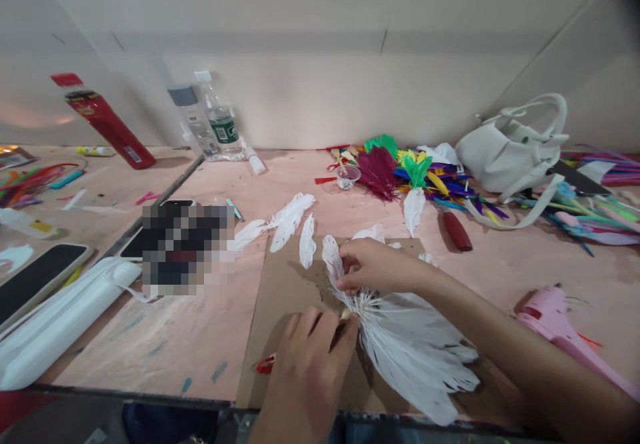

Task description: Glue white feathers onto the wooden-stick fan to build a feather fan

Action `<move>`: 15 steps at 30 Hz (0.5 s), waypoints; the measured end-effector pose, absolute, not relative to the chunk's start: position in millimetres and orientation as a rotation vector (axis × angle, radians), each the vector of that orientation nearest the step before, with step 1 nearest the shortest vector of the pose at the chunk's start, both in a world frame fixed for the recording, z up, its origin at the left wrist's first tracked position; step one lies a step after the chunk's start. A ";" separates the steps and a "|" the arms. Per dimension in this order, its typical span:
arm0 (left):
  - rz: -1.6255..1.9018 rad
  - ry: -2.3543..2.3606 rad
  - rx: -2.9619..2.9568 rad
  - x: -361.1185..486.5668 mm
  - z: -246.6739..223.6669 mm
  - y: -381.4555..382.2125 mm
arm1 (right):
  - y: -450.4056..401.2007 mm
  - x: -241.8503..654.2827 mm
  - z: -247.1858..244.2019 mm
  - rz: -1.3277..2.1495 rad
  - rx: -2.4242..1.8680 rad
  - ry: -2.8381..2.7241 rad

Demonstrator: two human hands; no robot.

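Observation:
A fan of white feathers (420,357) spreads to the right over a brown cardboard sheet (283,284), its quills gathered at a centre near my hands. My left hand (310,357) is closed at the base of this fan, thumb and fingers pinching a small pale piece there that is mostly hidden. Just above, my right hand (373,264) pinches a single white feather (331,257) by its lower part, with the quill end close to the gathered quills. Loose white feathers (293,221) lie at the cardboard's far edge. A small red item (265,365) shows beside my left wrist.
A pink glue gun (555,324) and a dark red cylinder (457,232) lie to the right. Behind are coloured feathers (377,174), a small plastic cup (349,177) and a white handbag (510,151). Bottles (223,131), a phone (50,274) and a white folded umbrella-like item (65,324) are left.

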State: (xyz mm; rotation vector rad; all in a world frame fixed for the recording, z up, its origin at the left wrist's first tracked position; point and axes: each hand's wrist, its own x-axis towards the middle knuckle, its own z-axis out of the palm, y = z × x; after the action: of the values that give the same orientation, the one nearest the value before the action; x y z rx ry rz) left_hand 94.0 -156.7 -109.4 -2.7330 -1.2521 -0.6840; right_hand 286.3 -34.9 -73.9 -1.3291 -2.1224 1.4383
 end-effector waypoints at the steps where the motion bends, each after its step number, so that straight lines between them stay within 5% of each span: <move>1: -0.679 -1.258 -2.735 94.2 -109.0 -156.7 | -34.8 286.1 -73.0 1.412 -1.345 -2.137; 15: -0.634 -1.285 -2.707 92.8 -110.0 -156.1 | -35.6 284.7 -66.4 1.244 -1.376 -2.262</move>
State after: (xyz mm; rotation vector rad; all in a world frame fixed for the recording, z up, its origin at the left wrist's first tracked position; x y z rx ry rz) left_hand 92.8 -156.1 -110.0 -2.7071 -1.2849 -0.6337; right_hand 284.7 -35.6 -66.4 -1.3757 -2.2621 1.2440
